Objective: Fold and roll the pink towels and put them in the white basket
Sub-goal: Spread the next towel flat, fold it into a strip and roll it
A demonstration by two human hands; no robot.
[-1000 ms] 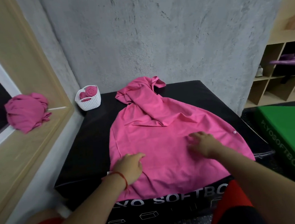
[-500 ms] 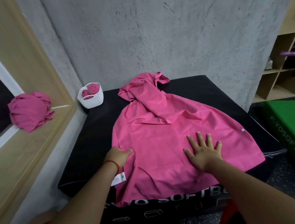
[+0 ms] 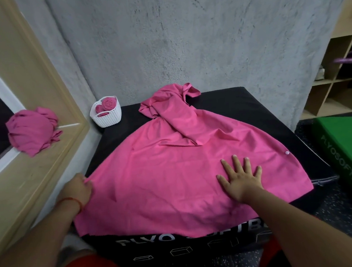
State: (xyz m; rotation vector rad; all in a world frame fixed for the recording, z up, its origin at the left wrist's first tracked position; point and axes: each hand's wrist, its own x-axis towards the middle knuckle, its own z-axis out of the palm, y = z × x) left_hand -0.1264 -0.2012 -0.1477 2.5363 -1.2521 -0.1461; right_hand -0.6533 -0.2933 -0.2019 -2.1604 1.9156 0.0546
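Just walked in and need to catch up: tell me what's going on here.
A person has a pink towel laid out on a black soft box. The left hand pinches its left edge, the right hand presses flat on it, and the far end lies bunched. The white basket holds rolled towels. A crumpled heap sits on the ledge.
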